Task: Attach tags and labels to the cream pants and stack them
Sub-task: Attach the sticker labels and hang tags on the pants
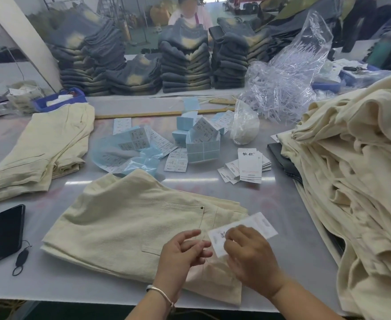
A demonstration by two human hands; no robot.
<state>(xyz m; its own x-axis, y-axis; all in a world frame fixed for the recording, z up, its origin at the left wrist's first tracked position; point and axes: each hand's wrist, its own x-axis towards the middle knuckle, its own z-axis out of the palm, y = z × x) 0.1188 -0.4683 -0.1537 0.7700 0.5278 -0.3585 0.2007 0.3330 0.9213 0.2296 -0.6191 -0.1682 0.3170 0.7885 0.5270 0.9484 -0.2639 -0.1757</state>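
While my right hand (247, 252) pinches a white hang tag (245, 229) at its near end, my left hand (180, 250) hovers just beside it with fingers loosely curled, holding nothing I can make out. Both are over the folded cream pants (132, 227) lying on the table (294, 227) before me. More tags (247, 167) sit beyond, a finished stack (42, 148) lies at left, and a heaped pile (363, 181) at right.

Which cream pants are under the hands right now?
The folded cream pants at the table's near edge, not the left stack or the right heap.
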